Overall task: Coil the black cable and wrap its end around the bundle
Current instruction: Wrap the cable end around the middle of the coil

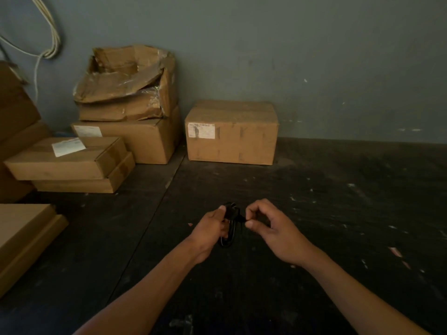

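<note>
Both bare arms reach out over the dark scuffed floor [314, 201], hands meeting low centre in the head view. Left hand [212, 230] is wrapped around the black cable [228, 228], which is already gathered into a small elongated bundle; thumb sits on top near the upper loops, fingers curled round the middle, lower loops hang out below the fist. Right hand [271, 228] is just beside it, thumb and forefinger pinched together on what looks like the loose cable end at the bundle's right side; the other fingers are curled and apart, not gripping anything. Light is poor and the cable is black on a dark floor, so can't tell how many turns the end makes around the bundle, or whether a plug is in there. The bundle is held in the air above the floor, not resting on it. Behind, against the grey-green wall [290, 56]: a sealed cardboard box [232, 134] with a white label, and left of it a stack of boxes [125, 105], the top one crushed and torn open. Flatter cartons [70, 160] sit further left. Pale cables [48, 32] hang on the wall, top left corner
</note>
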